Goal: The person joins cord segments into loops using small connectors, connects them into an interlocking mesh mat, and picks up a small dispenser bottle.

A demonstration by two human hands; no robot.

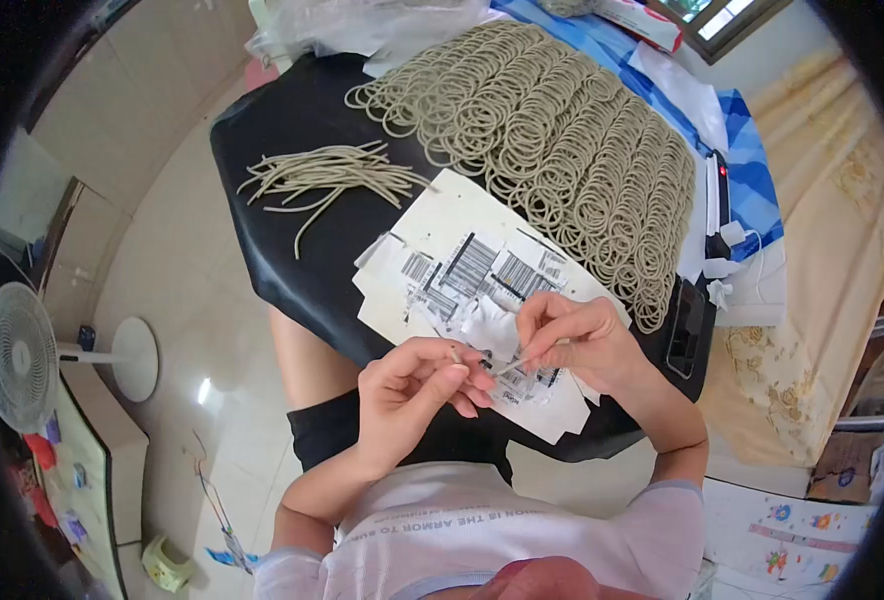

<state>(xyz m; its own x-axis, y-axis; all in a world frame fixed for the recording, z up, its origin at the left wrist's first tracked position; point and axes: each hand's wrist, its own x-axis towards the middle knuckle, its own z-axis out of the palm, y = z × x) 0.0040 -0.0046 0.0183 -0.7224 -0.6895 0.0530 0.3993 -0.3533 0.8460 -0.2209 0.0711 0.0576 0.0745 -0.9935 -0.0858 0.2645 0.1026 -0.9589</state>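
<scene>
Two-handed, pinched a short cord (pixel 508 369) between the fingers of left hand (pixel 407 388) and right hand (pixel 590 340), above a printed card (pixel 444 215); apparently finished many rows of rings (pixel 562 130) across the tabletop (pixel 287 115), left a smaller bundle of straight cords (pixel 337 172) unlooped.

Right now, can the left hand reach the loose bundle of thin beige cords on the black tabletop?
Probably yes: the cords lie uncovered on the black tabletop, and nothing appears to block the left hand. It seems busy close beside the right hand, though, so it might need freeing first.
</scene>
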